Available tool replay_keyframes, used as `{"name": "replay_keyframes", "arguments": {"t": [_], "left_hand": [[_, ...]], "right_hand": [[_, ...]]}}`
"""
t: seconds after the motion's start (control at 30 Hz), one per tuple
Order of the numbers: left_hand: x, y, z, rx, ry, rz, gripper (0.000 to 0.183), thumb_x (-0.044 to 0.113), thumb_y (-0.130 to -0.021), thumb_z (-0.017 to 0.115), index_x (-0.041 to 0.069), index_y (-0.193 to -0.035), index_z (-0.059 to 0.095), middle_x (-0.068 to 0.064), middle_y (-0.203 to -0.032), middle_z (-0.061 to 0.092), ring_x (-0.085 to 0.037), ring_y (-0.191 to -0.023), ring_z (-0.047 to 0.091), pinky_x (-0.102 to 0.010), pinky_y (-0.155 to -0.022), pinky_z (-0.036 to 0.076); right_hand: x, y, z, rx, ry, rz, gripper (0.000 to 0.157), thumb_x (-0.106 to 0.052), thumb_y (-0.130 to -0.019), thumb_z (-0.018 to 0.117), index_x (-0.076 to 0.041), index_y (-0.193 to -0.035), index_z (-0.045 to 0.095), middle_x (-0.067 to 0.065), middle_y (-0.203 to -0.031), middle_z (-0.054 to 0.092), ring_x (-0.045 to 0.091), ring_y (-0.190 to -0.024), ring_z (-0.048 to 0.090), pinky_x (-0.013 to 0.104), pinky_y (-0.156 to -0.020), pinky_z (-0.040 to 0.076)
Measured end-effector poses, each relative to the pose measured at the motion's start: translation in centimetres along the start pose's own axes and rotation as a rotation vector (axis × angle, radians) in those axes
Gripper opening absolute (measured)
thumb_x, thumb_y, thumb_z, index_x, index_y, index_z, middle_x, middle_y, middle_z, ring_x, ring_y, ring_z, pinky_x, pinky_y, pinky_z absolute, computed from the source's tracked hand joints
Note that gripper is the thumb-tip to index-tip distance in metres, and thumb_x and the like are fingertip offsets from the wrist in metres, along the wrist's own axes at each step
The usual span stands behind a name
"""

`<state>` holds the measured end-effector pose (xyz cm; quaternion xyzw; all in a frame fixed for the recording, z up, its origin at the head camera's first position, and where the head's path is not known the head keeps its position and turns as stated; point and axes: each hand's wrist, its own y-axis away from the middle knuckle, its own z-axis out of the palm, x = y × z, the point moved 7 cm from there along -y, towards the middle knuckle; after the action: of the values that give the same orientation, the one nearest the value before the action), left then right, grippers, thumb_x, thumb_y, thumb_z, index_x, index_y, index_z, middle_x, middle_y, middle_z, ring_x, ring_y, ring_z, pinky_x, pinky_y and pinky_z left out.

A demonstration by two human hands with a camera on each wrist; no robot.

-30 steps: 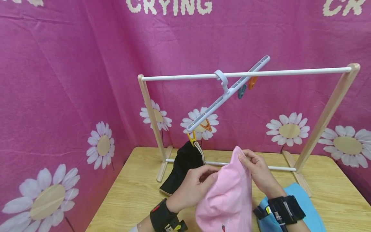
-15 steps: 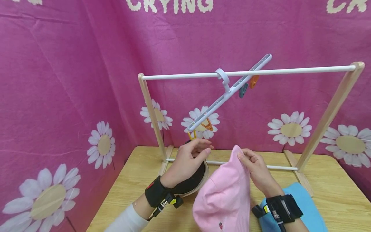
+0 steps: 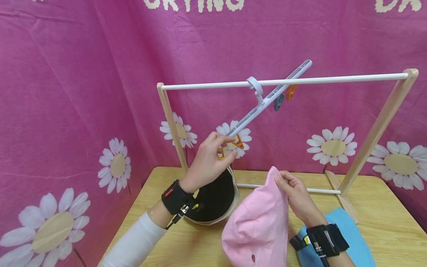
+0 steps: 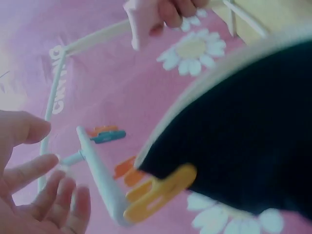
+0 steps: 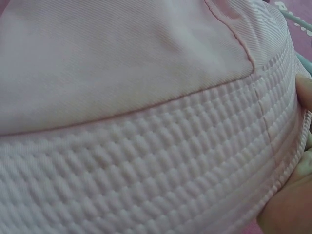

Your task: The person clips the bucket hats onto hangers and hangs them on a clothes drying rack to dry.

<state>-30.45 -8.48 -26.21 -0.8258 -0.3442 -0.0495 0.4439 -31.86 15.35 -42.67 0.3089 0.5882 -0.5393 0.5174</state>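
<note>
My right hand (image 3: pixel 298 196) pinches the brim edge of a pink bucket hat (image 3: pixel 258 226), which hangs down from it with a small strawberry mark low on its side. The hat's stitched brim (image 5: pixel 146 165) fills most of the right wrist view. My left hand (image 3: pixel 208 161) is raised at the near end of a pale clip hanger (image 3: pixel 247 120), fingers spread and holding nothing. In the head view it overlaps a yellow clip (image 4: pixel 161 192), which grips a black hat (image 3: pixel 213 200) with a cream edge. An orange clip (image 3: pixel 238 142) hangs just past my left fingertips.
The hanger hooks over the white rail of a wooden-legged rack (image 3: pixel 333 79). Toward its far end hang a grey-blue clip (image 3: pixel 278 102) and another orange clip (image 3: pixel 291 92). A blue hat (image 3: pixel 347 237) lies on the wooden table (image 3: pixel 383 207) under my right wrist.
My left hand has left the pink hat and moved up and left to the hanger's clips. The black hat has swung round, showing its opening. My right hand keeps its hold.
</note>
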Motion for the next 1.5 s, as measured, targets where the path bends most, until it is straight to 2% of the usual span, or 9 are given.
{"name": "replay_keyframes", "arguments": {"t": [0.1,0.2,0.33,0.53,0.67,0.87,1.03,1.23,1.5], "left_hand": [[-0.2,-0.8,-0.3,-0.005,-0.101,0.049,0.032,0.022,-0.086,0.073,0.012,-0.116,0.068,-0.010,-0.127,0.052,-0.019,-0.112,0.045,-0.035,-0.082,0.046],[-0.6,-1.5,-0.3,-0.031,-0.179,0.084,0.034,0.023,-0.084,0.073,0.014,-0.116,0.069,-0.014,-0.143,0.043,-0.024,-0.130,0.035,-0.043,-0.096,0.042],[-0.8,-2.2,0.0,-0.090,-0.235,0.110,0.035,0.024,-0.084,0.072,0.014,-0.117,0.068,-0.015,-0.148,0.039,-0.027,-0.136,0.031,-0.050,-0.102,0.041],[-0.4,-3.0,0.4,-0.139,-0.290,0.155,0.039,0.022,-0.084,0.073,0.011,-0.121,0.065,-0.014,-0.145,0.043,-0.027,-0.133,0.034,-0.044,-0.101,0.045],[0.2,-3.3,0.8,-0.157,-0.339,0.235,0.042,0.019,-0.082,0.076,0.009,-0.122,0.064,-0.015,-0.138,0.049,-0.027,-0.128,0.040,-0.041,-0.101,0.044],[0.7,-3.8,1.8,-0.211,-0.547,0.406,0.043,0.021,-0.080,0.077,0.011,-0.120,0.064,-0.015,-0.135,0.053,-0.029,-0.128,0.040,-0.046,-0.103,0.038],[1.2,-4.1,2.7,-0.267,-0.706,0.522,0.038,0.021,-0.082,0.076,0.014,-0.118,0.067,-0.005,-0.129,0.062,-0.028,-0.129,0.041,-0.053,-0.110,0.027],[1.5,-4.4,3.5,-0.327,-0.842,0.579,0.031,0.021,-0.085,0.074,0.020,-0.115,0.068,-0.001,-0.131,0.063,-0.032,-0.141,0.028,-0.066,-0.112,0.006],[1.1,-4.6,4.4,-0.361,-1.057,0.676,0.024,0.014,-0.093,0.062,0.019,-0.117,0.065,-0.001,-0.123,0.065,-0.031,-0.138,0.033,-0.067,-0.112,0.006]], "right_hand": [[0.2,0.0,-0.1,0.009,0.006,0.014,0.018,-0.015,-0.105,0.049,-0.013,-0.113,0.065,-0.006,-0.096,0.065,0.007,-0.085,0.059,0.021,-0.071,0.051],[0.3,0.0,0.0,0.007,-0.004,0.002,0.018,-0.013,-0.105,0.049,-0.013,-0.112,0.065,-0.007,-0.095,0.066,0.006,-0.085,0.058,0.021,-0.071,0.051],[0.3,-0.2,0.2,0.001,-0.021,-0.030,0.019,-0.010,-0.105,0.048,-0.014,-0.111,0.066,-0.007,-0.095,0.066,0.005,-0.086,0.058,0.020,-0.073,0.050],[0.4,-0.3,0.2,0.007,-0.021,-0.016,0.018,-0.011,-0.104,0.050,-0.016,-0.111,0.066,-0.007,-0.095,0.066,0.006,-0.086,0.058,0.020,-0.073,0.051],[0.7,-0.3,0.1,0.010,-0.032,0.001,0.019,-0.011,-0.104,0.051,-0.019,-0.109,0.068,-0.009,-0.094,0.067,0.005,-0.084,0.060,0.019,-0.072,0.051],[0.9,-0.2,-0.1,0.016,-0.037,0.011,0.020,-0.012,-0.104,0.051,-0.020,-0.110,0.068,-0.009,-0.095,0.068,0.005,-0.084,0.061,0.019,-0.072,0.051],[1.2,-0.1,-0.1,0.010,-0.053,0.026,0.019,-0.013,-0.104,0.051,-0.020,-0.111,0.067,-0.008,-0.094,0.068,0.005,-0.082,0.061,0.020,-0.070,0.052],[1.4,-0.2,0.1,0.006,-0.058,0.035,0.021,-0.012,-0.104,0.050,-0.020,-0.109,0.068,-0.008,-0.094,0.068,0.005,-0.083,0.061,0.020,-0.071,0.051],[1.4,-0.2,0.1,0.015,-0.054,0.038,0.019,-0.012,-0.104,0.051,-0.020,-0.110,0.067,-0.008,-0.095,0.068,0.005,-0.084,0.061,0.020,-0.071,0.052]]}}
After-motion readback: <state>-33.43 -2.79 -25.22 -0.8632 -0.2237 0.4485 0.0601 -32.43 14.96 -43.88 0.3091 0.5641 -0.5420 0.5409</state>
